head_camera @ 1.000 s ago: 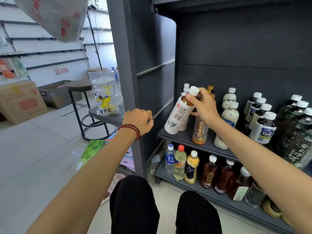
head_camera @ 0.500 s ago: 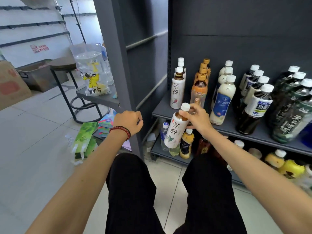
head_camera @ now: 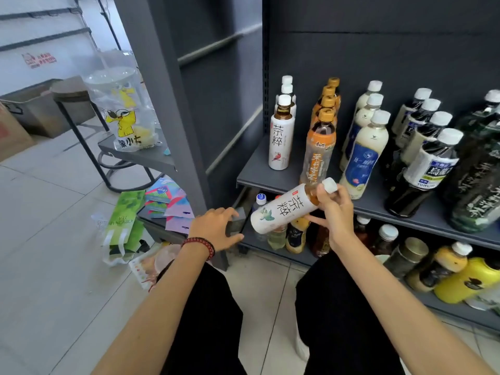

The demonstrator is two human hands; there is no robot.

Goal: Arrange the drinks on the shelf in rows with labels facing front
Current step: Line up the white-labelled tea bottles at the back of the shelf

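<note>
1. right hand point(head_camera: 334, 212) grips the white-label tea bottle w/ white cap point(head_camera: 281, 211) at its neck. thumb and fingers are curled round it just under the cap, and lower fingers reach along the body.
2. this bottle is not on the shelf. it is in the air, tilted w/ cap up-right and base down-left, in front of the edge of the upper grey shelf board point(head_camera: 259, 180). its label w/ black characters and a small green bird faces the camera.
3. left hand point(head_camera: 216, 228) is spread w/ relaxed fingers and holds nothing. it is near the bottle's base, apart from it. a red bead bracelet point(head_camera: 198, 246) is on the wrist.
4. on the upper board the rows run front to back, all upright. from left:
   - white-label tea bottles of same kind point(head_camera: 281, 142)
   - orange-cap amber bottles point(head_camera: 319, 147)
   - milky bottles w/ blue label point(head_camera: 362, 158)
   - dark bottles w/ white caps point(head_camera: 430, 163)
   - dark green bottles point(head_camera: 481, 171)
5. front labels of the first 4 rows face front.
6. on the lower shelf, mixed small bottles point(head_camera: 295, 235) stand behind the held one and yellow bottles point(head_camera: 470, 277) lie at right.
7. left of the grey upright post point(head_camera: 173, 104), a clear plastic bag w/ yellow cartoon point(head_camera: 124, 115) stands on a grey ledge. a green paper bag point(head_camera: 124, 220) lies on the tile floor.
</note>
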